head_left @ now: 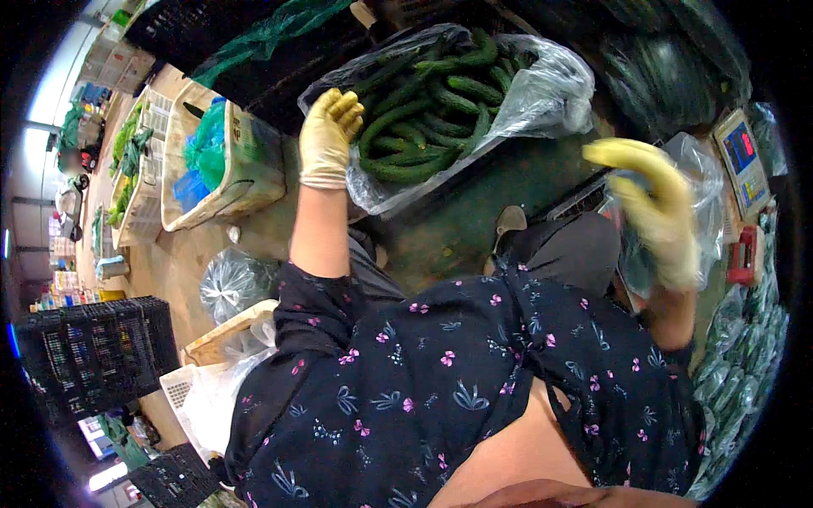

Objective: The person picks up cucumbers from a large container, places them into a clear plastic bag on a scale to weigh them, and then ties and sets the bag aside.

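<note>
Long dark green cucumbers (440, 110) lie heaped in a black crate lined with clear plastic film (550, 85), in front of me. My left hand (332, 140), in a pale yellow-white glove, is raised at the crate's left corner. Its fingers are loosely bent and nothing shows in them. At the right, my right hand (656, 203) wears the same kind of glove and is somewhat blurred by motion. Its fingers stretch toward the crate, the thumb stands apart, and it holds nothing. Beneath and beside it is a clear plastic bag (699, 173).
A digital scale display (741, 161) stands at the far right, above a red object (743, 254). Bagged green produce (737, 364) lines the right side. On the left are a white bin (254, 161) with green and blue bags, a tied plastic bag (237, 284) and black crates (97, 351).
</note>
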Demonstrator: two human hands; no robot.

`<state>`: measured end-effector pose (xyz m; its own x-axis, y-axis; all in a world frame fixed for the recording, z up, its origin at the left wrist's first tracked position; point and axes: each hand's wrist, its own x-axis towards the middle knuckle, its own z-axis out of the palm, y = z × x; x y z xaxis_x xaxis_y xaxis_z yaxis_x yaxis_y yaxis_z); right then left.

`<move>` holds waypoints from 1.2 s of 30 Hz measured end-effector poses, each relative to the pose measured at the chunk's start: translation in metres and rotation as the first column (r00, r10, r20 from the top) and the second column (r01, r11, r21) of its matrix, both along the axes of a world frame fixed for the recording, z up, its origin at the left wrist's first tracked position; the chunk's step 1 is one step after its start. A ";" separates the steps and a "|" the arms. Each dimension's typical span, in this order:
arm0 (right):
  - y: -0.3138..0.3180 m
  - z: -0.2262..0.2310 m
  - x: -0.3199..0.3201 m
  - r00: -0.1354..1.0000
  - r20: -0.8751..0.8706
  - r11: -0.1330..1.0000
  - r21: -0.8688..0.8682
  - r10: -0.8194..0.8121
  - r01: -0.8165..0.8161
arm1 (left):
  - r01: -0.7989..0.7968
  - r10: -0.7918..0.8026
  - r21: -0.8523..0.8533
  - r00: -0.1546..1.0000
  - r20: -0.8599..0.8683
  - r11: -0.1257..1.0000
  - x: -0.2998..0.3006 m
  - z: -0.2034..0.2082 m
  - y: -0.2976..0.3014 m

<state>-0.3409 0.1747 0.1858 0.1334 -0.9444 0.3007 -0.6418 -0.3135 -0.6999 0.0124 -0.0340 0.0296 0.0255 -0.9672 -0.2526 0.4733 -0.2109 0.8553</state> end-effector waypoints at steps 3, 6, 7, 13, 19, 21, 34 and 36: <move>-0.081 -0.061 0.051 0.942 -0.186 0.959 0.004 0.278 -0.282 | -0.103 0.101 0.147 0.995 0.019 0.984 -0.022 -0.038 0.009; -0.147 -0.124 0.096 0.786 -0.492 0.921 0.299 0.374 -0.251 | 0.002 -0.002 0.017 1.000 0.028 1.000 -0.039 -0.028 0.001; -0.165 -0.138 0.112 0.706 -0.558 0.866 0.473 0.436 -0.161 | 0.003 0.003 -0.055 0.995 0.098 0.999 -0.040 -0.019 -0.001; -0.201 -0.231 0.133 0.364 -0.593 0.594 0.795 0.718 0.121 | -0.068 0.068 0.019 0.998 0.014 0.997 -0.030 -0.006 -0.011; -0.213 -0.210 0.105 0.351 -0.543 0.563 0.825 0.763 0.052 | -0.046 0.046 0.020 0.999 -0.003 0.999 -0.018 -0.004 -0.007; -0.210 -0.162 0.090 0.411 -0.525 0.556 0.830 0.745 0.051 | -0.047 0.049 0.045 0.998 -0.038 0.998 -0.015 -0.004 -0.002; -0.141 -0.143 0.073 0.323 0.942 0.140 0.333 -0.089 -0.932 | 0.579 -0.600 -0.202 0.664 -0.446 0.790 -0.077 0.004 0.039; -0.136 -0.152 0.091 0.256 0.959 0.060 0.264 -0.117 -0.962 | 0.541 -0.648 -0.386 0.465 -0.603 0.747 -0.083 0.009 0.045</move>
